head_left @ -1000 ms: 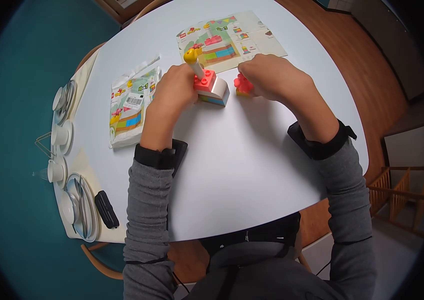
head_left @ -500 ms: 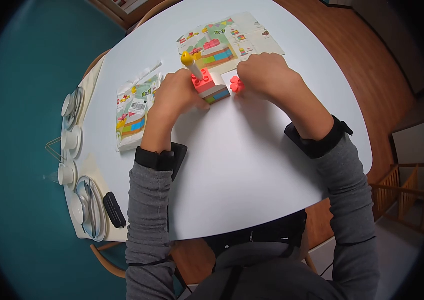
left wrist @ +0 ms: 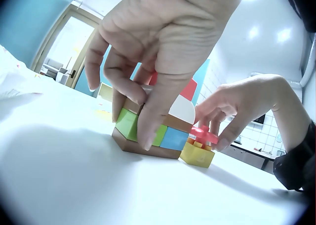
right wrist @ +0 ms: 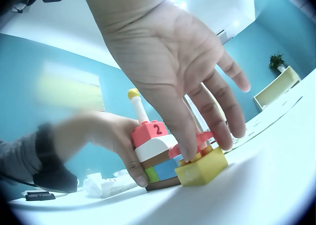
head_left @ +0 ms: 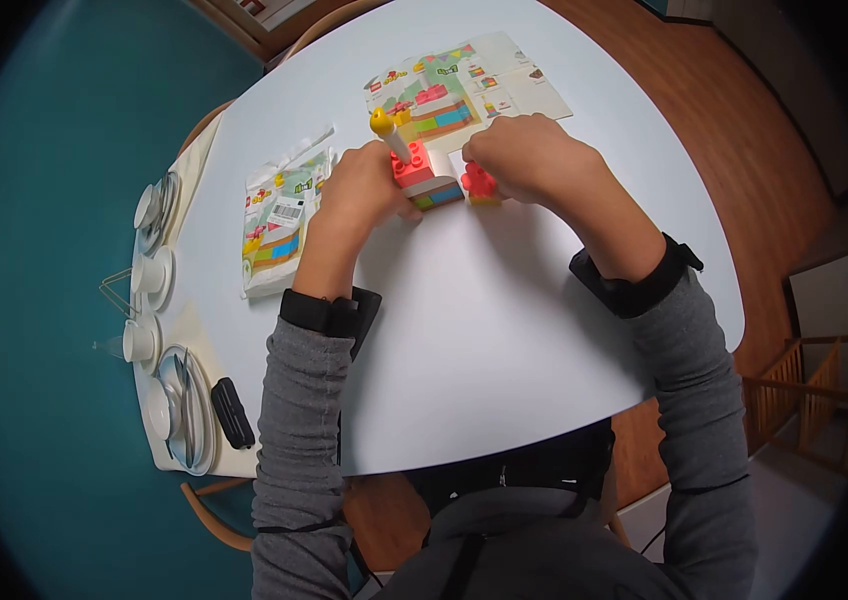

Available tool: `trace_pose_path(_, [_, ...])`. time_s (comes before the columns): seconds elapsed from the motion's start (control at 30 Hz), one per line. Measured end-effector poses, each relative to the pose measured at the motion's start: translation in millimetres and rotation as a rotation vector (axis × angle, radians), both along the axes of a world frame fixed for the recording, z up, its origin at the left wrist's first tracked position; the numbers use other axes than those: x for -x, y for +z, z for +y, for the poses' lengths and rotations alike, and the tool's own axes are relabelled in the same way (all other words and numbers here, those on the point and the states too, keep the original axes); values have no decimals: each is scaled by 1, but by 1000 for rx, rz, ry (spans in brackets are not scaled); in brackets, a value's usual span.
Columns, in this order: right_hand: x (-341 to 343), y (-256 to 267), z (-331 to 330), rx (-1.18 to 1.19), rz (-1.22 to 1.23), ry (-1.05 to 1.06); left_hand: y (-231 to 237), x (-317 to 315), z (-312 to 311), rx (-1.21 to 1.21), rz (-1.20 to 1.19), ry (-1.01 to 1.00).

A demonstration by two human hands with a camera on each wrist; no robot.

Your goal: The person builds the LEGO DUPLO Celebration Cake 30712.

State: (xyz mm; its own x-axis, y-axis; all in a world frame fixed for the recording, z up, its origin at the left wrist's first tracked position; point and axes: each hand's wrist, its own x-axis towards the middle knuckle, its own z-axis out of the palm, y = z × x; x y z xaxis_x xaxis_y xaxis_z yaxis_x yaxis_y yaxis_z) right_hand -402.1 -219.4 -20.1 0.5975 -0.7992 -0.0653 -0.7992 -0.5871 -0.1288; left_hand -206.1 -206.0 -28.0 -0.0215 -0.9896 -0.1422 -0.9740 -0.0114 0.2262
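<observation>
My left hand point(head_left: 359, 185) grips a stack of toy building bricks shaped like a cake, thumb on its near face. The stack has brown layers point(left wrist: 148, 150), a green and blue row point(left wrist: 174, 137), white curved bricks point(left wrist: 182, 109) and a red brick marked 2 point(right wrist: 150, 130). From the top rises a white candle with a yellow tip point(head_left: 382, 122). Just right of the stack, my right hand point(head_left: 534, 158) pinches a red flower piece point(head_left: 478, 181) between thumb and fingers. That flower sits over a yellow brick point(left wrist: 197, 155), close beside the stack's lower corner.
An unfolded picture leaflet point(head_left: 519, 80) lies beyond the hands. Left of the left hand is a printed plastic bag point(head_left: 269, 240). Cups point(head_left: 141, 340), plates point(head_left: 206, 440), and a black case point(head_left: 232, 412) line the table's left side.
The left thumb has come round to the stack's near face. The flower and yellow brick have come closer to the stack; the yellow brick, hidden half a second ago, shows again.
</observation>
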Motion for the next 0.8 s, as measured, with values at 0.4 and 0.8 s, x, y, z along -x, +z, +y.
trace_pose_path(0.4, [-2, 9, 3, -67, 94, -17, 8, 4, 11, 10, 78, 21])
trace_pose_path(0.8, [6, 23, 5, -181, 49, -31, 13, -2, 33, 22, 14, 59])
